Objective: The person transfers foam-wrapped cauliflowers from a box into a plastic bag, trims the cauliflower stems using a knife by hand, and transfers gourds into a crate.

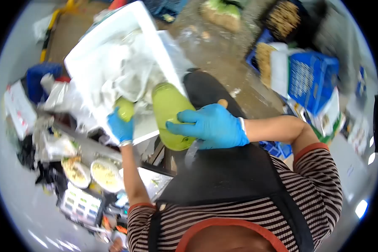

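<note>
My left hand point(121, 126), in a blue glove, is closed round a small visible part of a green gourd point(125, 109) inside the white foam box point(157, 46). A larger green gourd point(168, 103) stands out over the box's near right corner. Against its right side rest two fingers of my gloved right hand point(216, 126). That hand is wrapped round what looks like a knife: a brown handle end point(223, 103) shows above it and a blurred, pale blade point(192, 153) below. Thin white plastic point(134, 67) lines the box.
Two white bowls point(107, 175) of pale pieces and a tray of small packs point(80, 203) are at the lower left. Blue crates point(308, 80) stand at the right. Bundled vegetables point(222, 14) lie on the wet floor point(214, 54). A yellow-black frame point(50, 31) is at the upper left.
</note>
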Available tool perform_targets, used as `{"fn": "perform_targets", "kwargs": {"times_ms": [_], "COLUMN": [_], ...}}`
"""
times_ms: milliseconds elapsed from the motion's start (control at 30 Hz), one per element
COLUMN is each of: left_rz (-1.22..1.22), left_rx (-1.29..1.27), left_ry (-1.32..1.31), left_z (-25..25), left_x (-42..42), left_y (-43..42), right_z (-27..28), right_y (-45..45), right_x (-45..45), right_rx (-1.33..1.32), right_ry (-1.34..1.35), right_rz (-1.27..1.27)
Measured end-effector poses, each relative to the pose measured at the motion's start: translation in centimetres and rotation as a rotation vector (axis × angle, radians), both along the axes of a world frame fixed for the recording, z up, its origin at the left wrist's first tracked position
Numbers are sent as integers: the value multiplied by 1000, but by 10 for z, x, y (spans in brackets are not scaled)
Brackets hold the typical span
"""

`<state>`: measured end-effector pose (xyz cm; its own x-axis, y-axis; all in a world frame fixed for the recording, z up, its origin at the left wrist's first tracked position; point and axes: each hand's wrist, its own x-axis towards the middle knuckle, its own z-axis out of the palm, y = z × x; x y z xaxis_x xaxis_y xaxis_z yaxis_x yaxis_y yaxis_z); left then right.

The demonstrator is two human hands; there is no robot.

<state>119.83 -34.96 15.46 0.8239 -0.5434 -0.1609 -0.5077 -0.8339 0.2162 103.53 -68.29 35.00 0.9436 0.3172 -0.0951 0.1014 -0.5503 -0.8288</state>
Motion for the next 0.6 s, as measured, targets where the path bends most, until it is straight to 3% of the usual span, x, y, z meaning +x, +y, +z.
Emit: {"fn": "perform_targets", "kwargs": {"times_ms": [33, 67, 133, 367, 500, 600], "left_rz": [-40, 32, 96, -176, -467, -636], "left_rx": [-176, -251, -238, -238, -281, -306], "left_ry": [-47, 101, 192, 221, 202, 206], "left_z": [-1, 21, 70, 229, 268, 285], "left_x": [1, 4, 0, -61, -115, -182], "left_y": [17, 22, 20, -60, -106, -154], "right_z": [13, 25, 45, 61, 39, 31], "right_y": [4, 9, 23, 66, 94, 104], "right_x": [-20, -40, -84, -246, -345, -424], "right_rx": [17, 0, -29, -12, -168, -122], "right_ry": [7, 53, 88, 144, 77, 49], "right_rz": [-88, -140, -329, -1105, -1496, -1814]}}
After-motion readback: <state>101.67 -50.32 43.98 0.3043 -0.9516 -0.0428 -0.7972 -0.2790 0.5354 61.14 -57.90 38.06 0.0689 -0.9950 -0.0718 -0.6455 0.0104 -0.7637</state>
